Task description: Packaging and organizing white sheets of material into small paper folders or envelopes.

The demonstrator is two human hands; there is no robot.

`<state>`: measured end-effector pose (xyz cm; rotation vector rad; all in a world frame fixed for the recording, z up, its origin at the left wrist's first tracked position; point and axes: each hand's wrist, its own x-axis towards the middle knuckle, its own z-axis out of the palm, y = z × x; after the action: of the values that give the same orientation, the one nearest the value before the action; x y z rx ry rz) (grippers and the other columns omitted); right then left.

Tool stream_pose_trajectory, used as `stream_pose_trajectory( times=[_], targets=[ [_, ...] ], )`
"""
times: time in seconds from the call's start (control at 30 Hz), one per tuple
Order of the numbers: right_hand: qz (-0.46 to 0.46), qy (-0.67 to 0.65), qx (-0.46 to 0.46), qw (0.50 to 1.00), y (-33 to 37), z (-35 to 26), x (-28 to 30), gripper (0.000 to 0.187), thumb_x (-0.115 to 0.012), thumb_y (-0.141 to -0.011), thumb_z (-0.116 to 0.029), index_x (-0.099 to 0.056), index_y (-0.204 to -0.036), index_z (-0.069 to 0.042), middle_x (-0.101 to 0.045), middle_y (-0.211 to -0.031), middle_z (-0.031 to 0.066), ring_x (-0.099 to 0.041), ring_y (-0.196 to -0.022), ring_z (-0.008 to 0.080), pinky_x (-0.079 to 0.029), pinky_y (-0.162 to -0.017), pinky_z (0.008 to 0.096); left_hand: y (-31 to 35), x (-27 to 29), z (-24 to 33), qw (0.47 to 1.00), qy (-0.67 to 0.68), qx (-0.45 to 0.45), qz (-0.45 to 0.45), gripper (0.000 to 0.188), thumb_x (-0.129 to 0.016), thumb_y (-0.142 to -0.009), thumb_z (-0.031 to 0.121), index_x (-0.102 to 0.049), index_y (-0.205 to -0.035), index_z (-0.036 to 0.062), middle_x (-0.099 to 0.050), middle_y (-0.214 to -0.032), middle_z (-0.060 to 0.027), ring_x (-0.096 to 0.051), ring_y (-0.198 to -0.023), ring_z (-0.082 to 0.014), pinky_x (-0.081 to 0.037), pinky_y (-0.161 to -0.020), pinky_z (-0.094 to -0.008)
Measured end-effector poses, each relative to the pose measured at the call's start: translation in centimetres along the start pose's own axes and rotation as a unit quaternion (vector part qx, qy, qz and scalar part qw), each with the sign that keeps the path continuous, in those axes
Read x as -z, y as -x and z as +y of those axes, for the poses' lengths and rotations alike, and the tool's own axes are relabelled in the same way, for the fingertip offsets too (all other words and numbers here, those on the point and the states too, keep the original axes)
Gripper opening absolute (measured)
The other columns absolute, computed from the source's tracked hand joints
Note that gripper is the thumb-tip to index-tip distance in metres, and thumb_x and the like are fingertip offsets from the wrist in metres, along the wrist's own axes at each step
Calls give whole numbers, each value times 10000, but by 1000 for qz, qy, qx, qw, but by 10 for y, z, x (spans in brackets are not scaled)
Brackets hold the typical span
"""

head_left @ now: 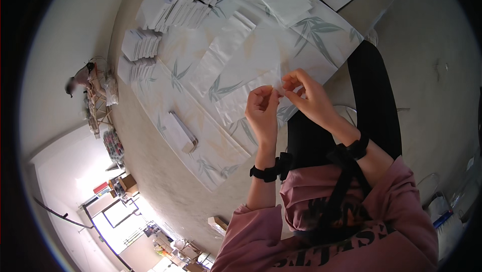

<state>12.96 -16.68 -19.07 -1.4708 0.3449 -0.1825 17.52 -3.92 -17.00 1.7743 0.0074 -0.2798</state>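
Over the near edge of the leaf-patterned tabletop (pixel 216 144), my left hand (pixel 261 109) and right hand (pixel 312 96) come close together, fingertips pinching thin clear plastic (pixel 236 105). It is so see-through that I cannot tell just where it ends. Its long way runs slanting, from far on my left up toward my fingers. Another long clear bag (pixel 221 51) lies beyond it, slanting much the same way, between my hands and the stacks of folded white cards (pixel 183 13). White bags (pixel 286 2) lie flat near the far right corner. A narrow white box (pixel 182 130) rests off to my left, well apart.
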Motion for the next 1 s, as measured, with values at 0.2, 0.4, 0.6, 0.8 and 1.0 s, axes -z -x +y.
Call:
stream_pose_trajectory(
  times=[0.2, 0.4, 0.6, 0.8, 1.0],
  targets=[
    [13, 4, 15, 1000, -3, 2, 2, 268, -648, -827, -43, -539, -1072, -35, -650, -925, 73, -655, -851, 173, -484, -673, 287, 3, -8, 11, 997, -69, -33, -14, 200, -633, -865, -23, -590, -1060, -12, -676, -909, -88, -643, -819, -111, -507, -723, -240],
    [20, 71, 53, 996, 0, -2, 0, 281, -645, -822, -44, -537, -1082, -54, -651, -919, 76, -658, -864, 214, -505, -716, 312, 3, -11, 20, 988, -142, -51, -14, 239, -645, -851, -36, -591, -1082, -6, -687, -895, -76, -644, -796, -114, -509, -724, -234],
    [27, 91, 53, 994, -2, -3, 1, 264, -616, -834, -27, -534, -1084, -51, -652, -885, 106, -663, -847, 253, -529, -775, 356, 3, -10, 22, 980, -167, -102, -36, 263, -644, -848, -28, -598, -1106, 2, -704, -896, -89, -651, -778, -117, -510, -705, -245],
    [35, 78, 41, 995, -3, -3, 0, 244, -605, -841, -18, -545, -1073, -64, -654, -873, 101, -664, -828, 253, -521, -749, 344, 4, -12, 20, 977, -188, -102, -22, 282, -634, -838, -41, -597, -1115, 2, -712, -879, -92, -665, -762, -123, -517, -710, -251],
    [39, 87, 40, 995, -4, -2, -1, 227, -607, -841, -19, -554, -1057, -61, -653, -868, 78, -659, -811, 213, -496, -703, 315, 3, -9, 15, 976, -174, -130, -8, 271, -624, -839, -40, -596, -1106, -7, -711, -888, -91, -667, -759, -121, -520, -707, -252]
  ],
)
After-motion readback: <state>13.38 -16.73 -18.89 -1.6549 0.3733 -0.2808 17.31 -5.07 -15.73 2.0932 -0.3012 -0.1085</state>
